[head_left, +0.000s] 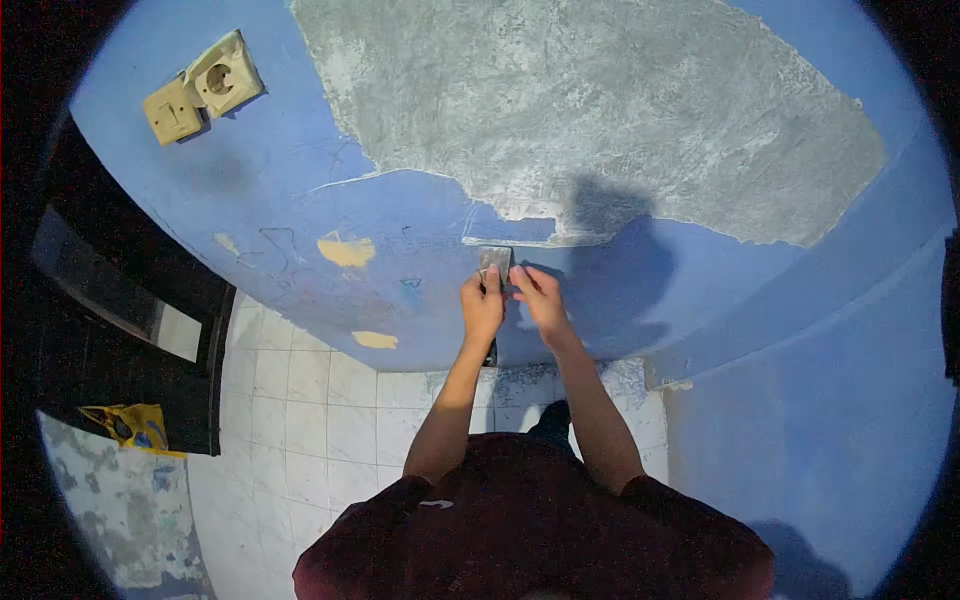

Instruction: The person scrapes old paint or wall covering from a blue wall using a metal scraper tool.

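Observation:
A flat metal scraper (495,258) stands with its blade edge up against the blue wall, just under the lower border of the scraped grey patch (600,100). My left hand (482,308) is closed around it, the thumb lying on the blade face. My right hand (543,303) is beside it, fingers bent and closed at the blade's right side; the exact contact is hard to see. Below my left hand a dark piece, perhaps the handle's end, shows by the wrist. A thin pale line of exposed wall (535,243) runs along the blade's upper edge.
Blue paint (400,220) surrounds the grey patch. A loose socket and switch (205,88) sit upper left. White floor tiles (310,410) hold paint flakes near the wall base. A dark door frame (212,370) and yellow bag (140,428) are at left; another blue wall (820,440) is right.

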`<state>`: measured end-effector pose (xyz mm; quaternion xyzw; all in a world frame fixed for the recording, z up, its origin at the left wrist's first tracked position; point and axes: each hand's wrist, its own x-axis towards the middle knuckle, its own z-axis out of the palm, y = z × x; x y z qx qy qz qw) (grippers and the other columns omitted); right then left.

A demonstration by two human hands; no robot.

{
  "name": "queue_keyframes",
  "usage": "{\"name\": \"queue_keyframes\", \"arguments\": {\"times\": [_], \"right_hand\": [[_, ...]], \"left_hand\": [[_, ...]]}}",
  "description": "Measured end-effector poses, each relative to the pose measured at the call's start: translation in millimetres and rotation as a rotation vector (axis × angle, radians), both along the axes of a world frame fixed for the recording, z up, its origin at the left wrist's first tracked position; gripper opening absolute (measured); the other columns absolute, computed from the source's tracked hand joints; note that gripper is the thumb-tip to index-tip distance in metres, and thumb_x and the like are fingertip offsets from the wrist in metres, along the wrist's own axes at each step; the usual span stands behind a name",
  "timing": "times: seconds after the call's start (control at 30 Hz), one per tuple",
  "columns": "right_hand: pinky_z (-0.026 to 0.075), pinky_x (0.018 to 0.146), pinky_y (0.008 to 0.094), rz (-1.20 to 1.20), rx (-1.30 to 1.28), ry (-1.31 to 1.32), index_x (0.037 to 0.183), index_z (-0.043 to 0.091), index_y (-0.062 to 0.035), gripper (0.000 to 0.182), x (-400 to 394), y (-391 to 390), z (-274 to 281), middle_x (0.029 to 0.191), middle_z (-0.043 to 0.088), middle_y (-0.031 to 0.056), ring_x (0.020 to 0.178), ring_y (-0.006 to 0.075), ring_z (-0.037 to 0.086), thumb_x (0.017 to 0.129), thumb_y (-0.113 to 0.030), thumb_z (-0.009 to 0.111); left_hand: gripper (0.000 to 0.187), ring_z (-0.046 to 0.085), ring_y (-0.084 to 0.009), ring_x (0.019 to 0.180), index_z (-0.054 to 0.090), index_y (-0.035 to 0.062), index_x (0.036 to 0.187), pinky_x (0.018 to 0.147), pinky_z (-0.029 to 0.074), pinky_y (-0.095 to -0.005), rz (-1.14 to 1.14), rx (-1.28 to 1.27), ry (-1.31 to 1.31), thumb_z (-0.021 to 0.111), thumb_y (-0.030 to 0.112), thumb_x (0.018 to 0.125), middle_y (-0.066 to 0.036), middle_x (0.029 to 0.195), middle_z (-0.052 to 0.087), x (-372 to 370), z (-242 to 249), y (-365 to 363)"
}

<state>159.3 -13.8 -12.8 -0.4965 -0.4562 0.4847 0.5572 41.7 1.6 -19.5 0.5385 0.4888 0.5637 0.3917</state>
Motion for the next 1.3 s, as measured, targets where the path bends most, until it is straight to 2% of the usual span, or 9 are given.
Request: {"name": "queue_keyframes", "arguments": {"times": [0.17, 0.23, 0.33, 0.63, 0.8, 0.87, 1.0, 1.1, 1.3], "right_hand": [[0.039, 0.059, 0.0245, 0.114, 0.07, 0.17, 0.086, 0.061, -0.0002, 0.032, -34, 13, 9, 0.074, 0.051, -0.0052, 0.068, 0.005, 0.044, 0.1, -0.027, 0.051], [0.04, 0.061, 0.0228, 0.116, 0.025, 0.242, 0.096, 0.064, -0.0029, 0.028, -43, 14, 9, 0.085, 0.059, -0.0028, 0.073, 0.0047, 0.05, 0.1, -0.027, 0.051], [0.04, 0.061, 0.0241, 0.06, 0.033, 0.246, 0.093, 0.064, 0.001, 0.03, -51, 18, 10, 0.077, 0.056, -0.0027, 0.071, 0.0058, 0.047, 0.1, -0.025, 0.05], [0.045, 0.07, 0.0255, -0.057, -0.014, 0.499, 0.092, 0.066, 0.002, 0.024, -63, 39, 0, 0.085, 0.064, 0.002, 0.077, 0.0085, 0.054, 0.097, -0.018, 0.054], [0.047, 0.065, 0.0266, -0.167, -0.015, 0.48, 0.091, 0.068, 0.0046, 0.024, -66, 32, 12, 0.079, 0.064, 0.0031, 0.07, 0.0096, 0.054, 0.096, -0.016, 0.057], [0.047, 0.061, 0.0272, -0.198, -0.002, 0.391, 0.09, 0.068, 0.0077, 0.026, -63, 37, 6, 0.077, 0.066, 0.0052, 0.065, 0.011, 0.056, 0.095, -0.016, 0.059], [0.047, 0.06, 0.027, -0.273, 0.031, 0.519, 0.088, 0.068, 0.0081, 0.025, -77, 39, 7, 0.078, 0.065, 0.0049, 0.066, 0.0107, 0.056, 0.093, -0.015, 0.062], [0.045, 0.059, 0.0259, -0.356, 0.036, 0.518, 0.085, 0.068, 0.0072, 0.025, -79, 44, -8, 0.075, 0.064, 0.0028, 0.064, 0.0089, 0.053, 0.092, -0.016, 0.064], [0.043, 0.057, 0.0246, -0.266, 0.126, 0.371, 0.081, 0.068, 0.0059, 0.024, -66, 49, -16, 0.071, 0.062, -0.0005, 0.062, 0.0065, 0.049, 0.092, -0.015, 0.064]], "left_hand": [[0.04, 0.046, -0.0109, 0.039, 0.057, -0.0013, 0.071, 0.037, 0.035, -0.0299, -0.025, -0.22, -0.128, 0.05, 0.028, 0.098, -0.005, 0.052, 0.053, -16, 28, -5], [0.04, 0.047, -0.0118, 0.04, 0.058, -0.0022, 0.072, 0.038, 0.036, -0.0305, -0.019, -0.22, -0.084, 0.05, 0.027, 0.098, -0.005, 0.053, 0.053, -19, 42, -6], [0.04, 0.05, -0.0138, 0.044, 0.058, -0.004, 0.073, 0.042, 0.038, -0.0317, -0.006, -0.184, -0.03, 0.05, 0.027, 0.098, -0.007, 0.054, 0.055, -20, 33, 0], [0.037, 0.053, -0.0175, 0.052, 0.06, -0.0073, 0.075, 0.05, 0.041, -0.0365, 0.084, -0.041, 0.139, 0.052, 0.023, 0.095, -0.014, 0.057, 0.058, -17, 19, 7], [0.039, 0.054, -0.0192, 0.053, 0.059, -0.0082, 0.074, 0.051, 0.041, -0.0385, 0.088, -0.008, 0.061, 0.053, 0.024, 0.095, -0.017, 0.058, 0.058, -10, 25, 5], [0.042, 0.05, -0.0137, 0.057, 0.062, -0.0064, 0.075, 0.052, 0.04, -0.0357, 0.127, -0.052, 0.061, 0.054, 0.029, 0.095, -0.009, 0.059, 0.058, -6, 16, 8], [0.042, 0.049, -0.0118, 0.057, 0.061, -0.0063, 0.074, 0.051, 0.04, -0.0342, 0.129, -0.013, 0.073, 0.053, 0.028, 0.096, -0.008, 0.06, 0.058, -14, 11, 16], [0.043, 0.05, -0.0159, 0.053, 0.059, -0.0072, 0.069, 0.051, 0.04, -0.0386, 0.064, -0.058, 0.118, 0.054, 0.028, 0.094, -0.015, 0.056, 0.057, -18, 15, 14], [0.04, 0.05, -0.0143, 0.054, 0.06, -0.0073, 0.075, 0.049, 0.039, -0.0364, 0.094, -0.041, -0.034, 0.053, 0.027, 0.095, -0.013, 0.058, 0.058, -8, 17, 10]]}}
